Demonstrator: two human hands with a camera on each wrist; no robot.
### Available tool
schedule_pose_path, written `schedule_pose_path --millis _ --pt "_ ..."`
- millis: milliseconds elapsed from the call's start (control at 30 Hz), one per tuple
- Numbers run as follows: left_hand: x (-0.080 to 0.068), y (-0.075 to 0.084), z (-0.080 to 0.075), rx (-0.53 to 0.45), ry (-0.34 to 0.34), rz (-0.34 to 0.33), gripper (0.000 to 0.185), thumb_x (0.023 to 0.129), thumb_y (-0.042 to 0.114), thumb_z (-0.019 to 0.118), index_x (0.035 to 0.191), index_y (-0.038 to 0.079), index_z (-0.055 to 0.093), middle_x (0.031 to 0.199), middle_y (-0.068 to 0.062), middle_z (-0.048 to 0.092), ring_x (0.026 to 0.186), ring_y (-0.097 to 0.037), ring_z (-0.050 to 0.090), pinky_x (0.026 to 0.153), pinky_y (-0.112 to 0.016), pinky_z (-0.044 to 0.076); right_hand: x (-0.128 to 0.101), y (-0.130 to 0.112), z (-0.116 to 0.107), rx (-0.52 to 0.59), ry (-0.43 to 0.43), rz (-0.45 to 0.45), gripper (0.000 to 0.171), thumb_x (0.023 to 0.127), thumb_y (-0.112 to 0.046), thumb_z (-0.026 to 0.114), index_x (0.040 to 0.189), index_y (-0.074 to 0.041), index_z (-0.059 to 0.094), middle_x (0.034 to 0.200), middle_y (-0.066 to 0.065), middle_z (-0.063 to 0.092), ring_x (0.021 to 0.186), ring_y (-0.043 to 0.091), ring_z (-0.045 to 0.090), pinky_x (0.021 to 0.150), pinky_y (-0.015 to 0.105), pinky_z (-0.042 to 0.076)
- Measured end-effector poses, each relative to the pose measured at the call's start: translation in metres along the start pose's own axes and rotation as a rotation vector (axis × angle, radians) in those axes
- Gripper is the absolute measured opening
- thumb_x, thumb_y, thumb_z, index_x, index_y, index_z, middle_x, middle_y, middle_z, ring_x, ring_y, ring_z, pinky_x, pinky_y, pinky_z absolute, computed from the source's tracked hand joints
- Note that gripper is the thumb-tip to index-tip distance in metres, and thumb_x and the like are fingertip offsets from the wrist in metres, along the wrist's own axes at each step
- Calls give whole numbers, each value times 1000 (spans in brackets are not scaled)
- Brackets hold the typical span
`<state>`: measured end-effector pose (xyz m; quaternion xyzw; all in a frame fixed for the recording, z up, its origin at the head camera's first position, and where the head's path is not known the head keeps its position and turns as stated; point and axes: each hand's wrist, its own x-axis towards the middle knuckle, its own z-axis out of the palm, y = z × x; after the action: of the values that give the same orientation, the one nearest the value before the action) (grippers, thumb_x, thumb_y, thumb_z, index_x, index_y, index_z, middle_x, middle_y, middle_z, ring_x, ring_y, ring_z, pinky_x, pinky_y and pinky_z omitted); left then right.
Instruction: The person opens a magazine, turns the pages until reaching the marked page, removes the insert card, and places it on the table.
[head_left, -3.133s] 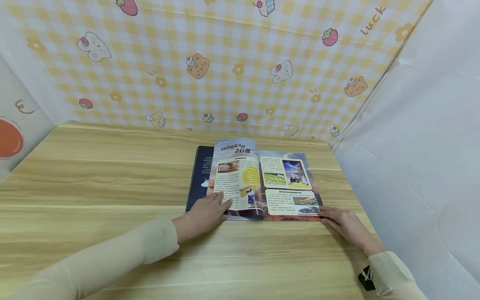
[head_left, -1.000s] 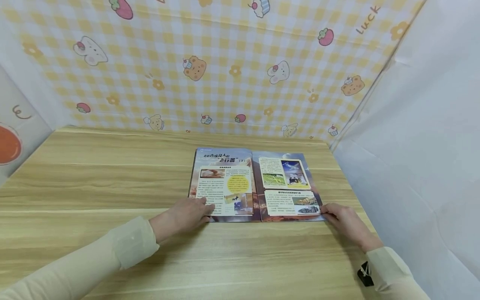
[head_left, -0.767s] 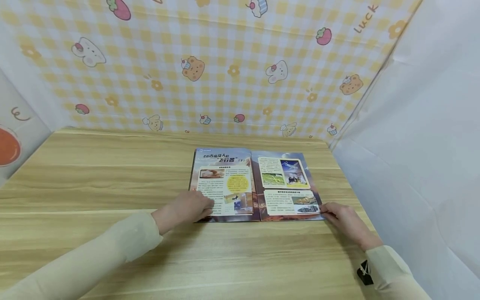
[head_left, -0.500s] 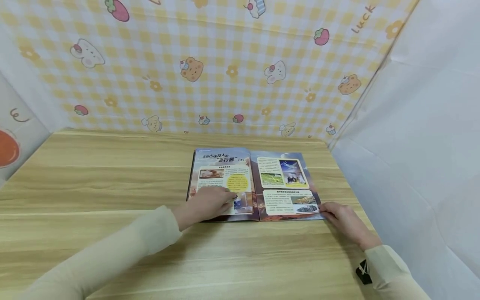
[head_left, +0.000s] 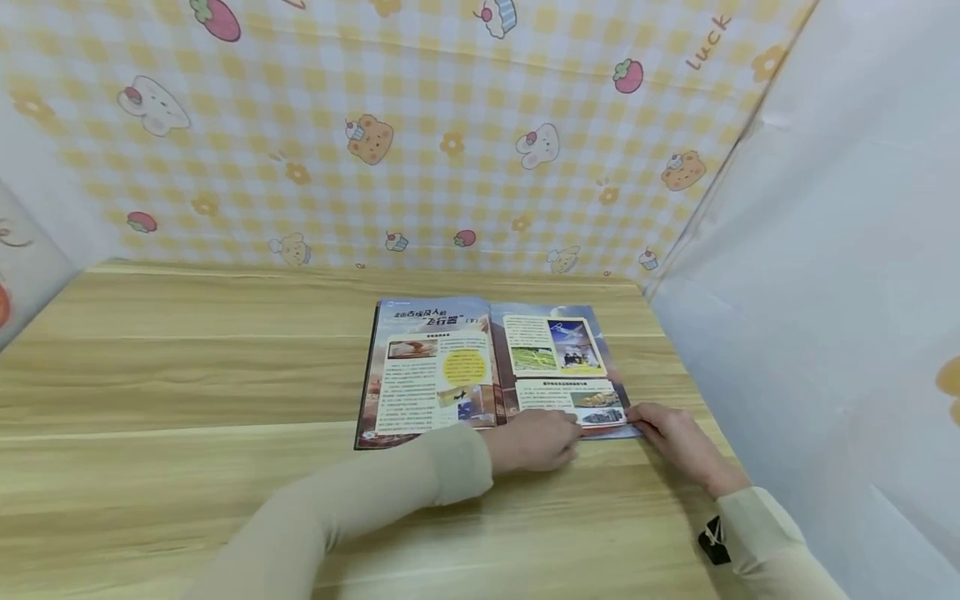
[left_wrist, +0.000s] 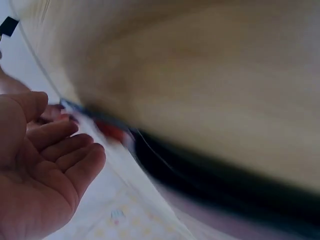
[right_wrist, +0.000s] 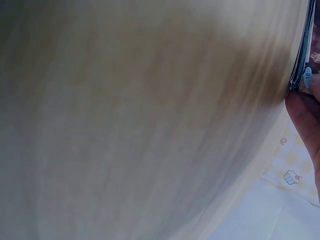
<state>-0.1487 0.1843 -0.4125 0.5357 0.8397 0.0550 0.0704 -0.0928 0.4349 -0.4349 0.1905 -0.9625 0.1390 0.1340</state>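
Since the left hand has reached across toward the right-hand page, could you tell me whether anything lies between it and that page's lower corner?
Nothing visible does. The left hand rests at the near edge of the magazine, on its right-hand page, and the right hand touches that page's lower right corner. Only bare page shows between the two hands on the table.

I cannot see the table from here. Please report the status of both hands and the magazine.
Left hand open, fingers on lower right page. Right hand at the right corner, grip unclear. Colourful open magazine flat on pale wooden table. Nothing in the way.
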Motion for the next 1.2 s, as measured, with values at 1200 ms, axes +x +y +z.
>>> schedule_pose_path --millis 1200 --pt "58 27 20 87 116 -68 58 94 11 53 147 22 31 100 -3 70 94 -14 65 72 -24 54 -3 1 0 105 -33 124 19 82 7 65 99 -3 65 95 11 70 86 27 67 73 38 56"
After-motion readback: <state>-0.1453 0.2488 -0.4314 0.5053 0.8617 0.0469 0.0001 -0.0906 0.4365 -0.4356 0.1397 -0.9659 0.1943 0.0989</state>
